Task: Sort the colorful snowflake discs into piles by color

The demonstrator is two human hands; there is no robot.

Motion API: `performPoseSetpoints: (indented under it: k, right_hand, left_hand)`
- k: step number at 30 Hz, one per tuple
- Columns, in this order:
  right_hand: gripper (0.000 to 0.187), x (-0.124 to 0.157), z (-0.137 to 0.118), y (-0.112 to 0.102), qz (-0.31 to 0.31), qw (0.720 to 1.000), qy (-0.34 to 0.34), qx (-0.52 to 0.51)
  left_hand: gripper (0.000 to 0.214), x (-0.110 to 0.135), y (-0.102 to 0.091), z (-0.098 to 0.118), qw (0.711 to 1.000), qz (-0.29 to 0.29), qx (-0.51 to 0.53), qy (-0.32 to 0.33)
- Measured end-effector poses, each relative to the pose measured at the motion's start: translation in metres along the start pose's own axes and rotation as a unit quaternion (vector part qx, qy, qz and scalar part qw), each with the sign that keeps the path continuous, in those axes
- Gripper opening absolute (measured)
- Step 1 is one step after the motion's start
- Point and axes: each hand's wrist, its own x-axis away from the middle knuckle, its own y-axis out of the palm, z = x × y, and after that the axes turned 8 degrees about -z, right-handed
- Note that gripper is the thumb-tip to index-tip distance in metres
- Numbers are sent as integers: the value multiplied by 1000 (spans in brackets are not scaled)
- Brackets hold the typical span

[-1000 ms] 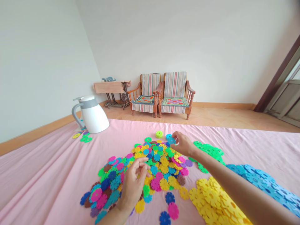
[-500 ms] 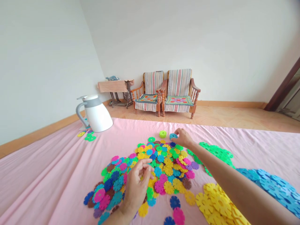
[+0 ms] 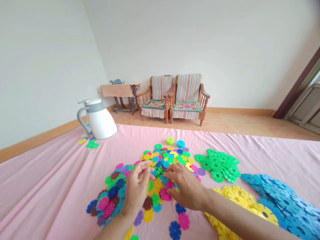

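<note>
A mixed heap of plastic snowflake building discs (image 3: pixel 158 183) in many colours spreads over the pink cloth. My left hand (image 3: pixel 138 187) hovers at the heap's near left part, fingers loosely curled and thumb apart from them; I see no disc in it. Over the right side of the heap, my right hand (image 3: pixel 186 186) reaches palm down with its fingers spread, partly hiding the discs beneath. Beyond the heap stand two small stacks side by side, a lime-green stack (image 3: pixel 170 141) and a light blue stack (image 3: pixel 180 144).
To the right lie larger single-colour piles: green discs (image 3: pixel 222 165), yellow discs (image 3: pixel 238 196) and blue discs (image 3: pixel 285 200). A white jug (image 3: pixel 102 122) with a grey handle stands at the far left, a few discs (image 3: pixel 92 144) near it. Two armchairs (image 3: pixel 188 96) are against the wall.
My right hand has let go of the blue disc at the blue stack and come back toward me over the heap. My left hand stays near the same spot. The view has shifted slightly.
</note>
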Motion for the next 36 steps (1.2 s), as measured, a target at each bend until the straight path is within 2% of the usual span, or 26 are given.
performPoseSetpoints:
  k: [5, 9, 12, 15, 17, 22, 27, 29, 32, 36]
  right_hand:
    - [25, 28, -27, 0, -59, 998, 6, -28]
    - [17, 42, -36, -5, -112, 991, -22, -71]
    - [22, 45, -30, -4, -75, 995, -7, -71]
    - [25, 46, -17, 1, -6, 998, 57, -38]
    - [26, 49, -11, 5, 10, 996, 83, -14]
    - [38, 61, -23, 15, -23, 998, 52, 16]
    - [27, 65, -39, 15, -63, 998, 13, -1]
    - [30, 62, -35, 13, -42, 999, 29, -7]
    - [45, 58, -22, 12, 5, 997, 73, 27]
    - [52, 58, -18, 22, -4, 997, 56, 55]
  left_hand:
    - [30, -2, 0, -5, 1000, -10, 1, 3]
    - [29, -1, 1, -2, 1000, -16, 6, 5]
    - [29, -1, 1, 1, 1000, -14, 13, 3]
    - [29, -1, 2, 3, 1000, -16, 16, 2]
    - [29, -1, 2, 2, 1000, -17, 18, 3]
    - [30, -1, 3, -2, 1000, -20, 15, 2]
    - [29, -1, 3, -5, 1000, -27, 13, 1]
    - [29, -1, 3, -5, 1000, -28, 14, 2]
    - [30, -2, 3, -6, 999, -29, 16, 5]
    - [31, -2, 3, -6, 999, -29, 12, 7]
